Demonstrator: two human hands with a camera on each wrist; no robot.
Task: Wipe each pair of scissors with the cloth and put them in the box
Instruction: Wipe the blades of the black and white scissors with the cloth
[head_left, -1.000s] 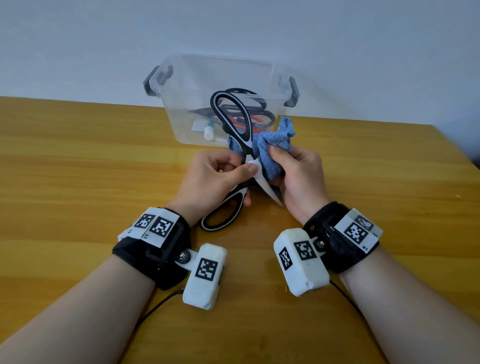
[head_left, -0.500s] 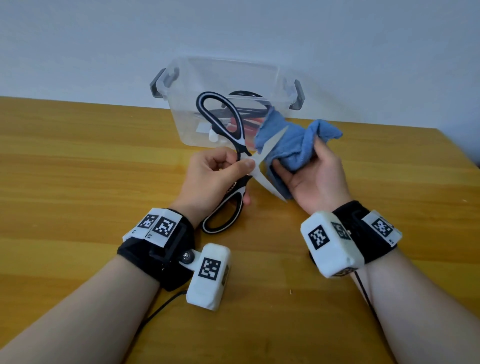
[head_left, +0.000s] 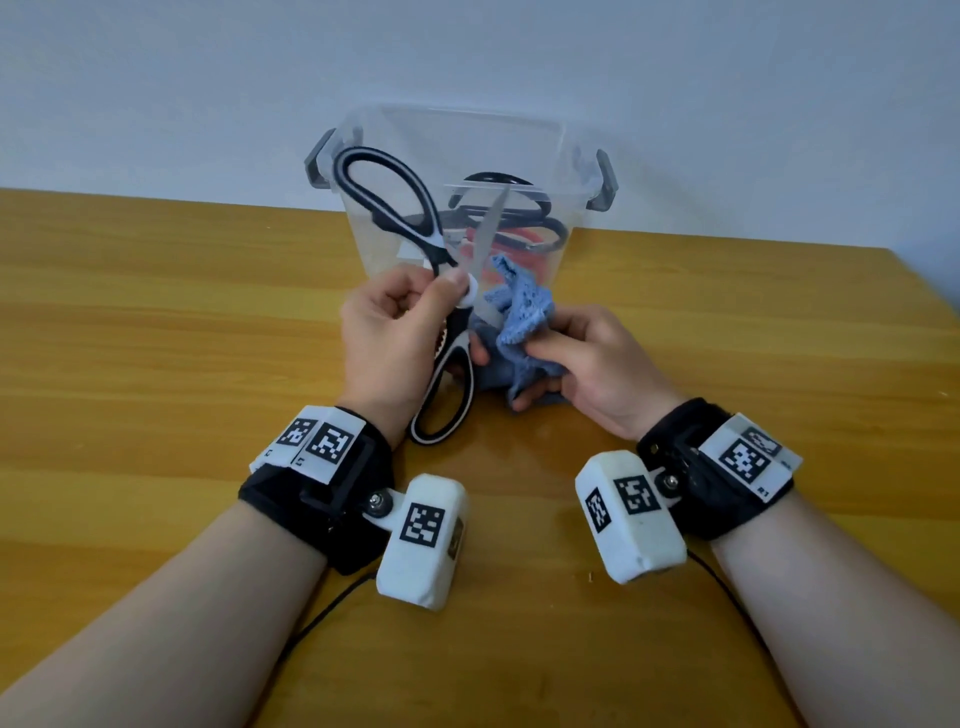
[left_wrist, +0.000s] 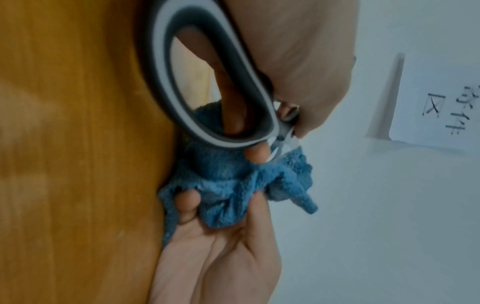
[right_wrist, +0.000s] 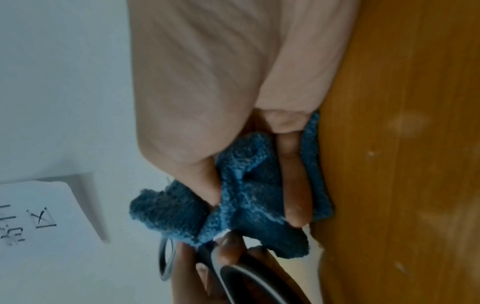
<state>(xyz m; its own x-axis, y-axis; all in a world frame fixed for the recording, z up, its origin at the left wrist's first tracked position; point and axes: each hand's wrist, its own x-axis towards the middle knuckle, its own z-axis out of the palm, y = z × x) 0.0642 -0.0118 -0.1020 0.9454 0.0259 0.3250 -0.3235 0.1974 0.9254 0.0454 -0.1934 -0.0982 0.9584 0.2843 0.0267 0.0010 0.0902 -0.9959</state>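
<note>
The left hand (head_left: 387, 332) pinched the open black-and-white scissors (head_left: 436, 291) at the pivot, above the desk (head_left: 156, 364) before the clear box (head_left: 462, 156). The right hand (head_left: 587, 364) clutched the soft blue cloth (head_left: 519, 312). Stiff, sharp blades: likely best held by the handles.

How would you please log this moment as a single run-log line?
step: wiping | left hand: holds open scissors | right hand: holds blue cloth at blade | box: other scissors inside

A wall paper (left_wrist: 439, 98) shows handwritten characters, "区" legible.
</note>
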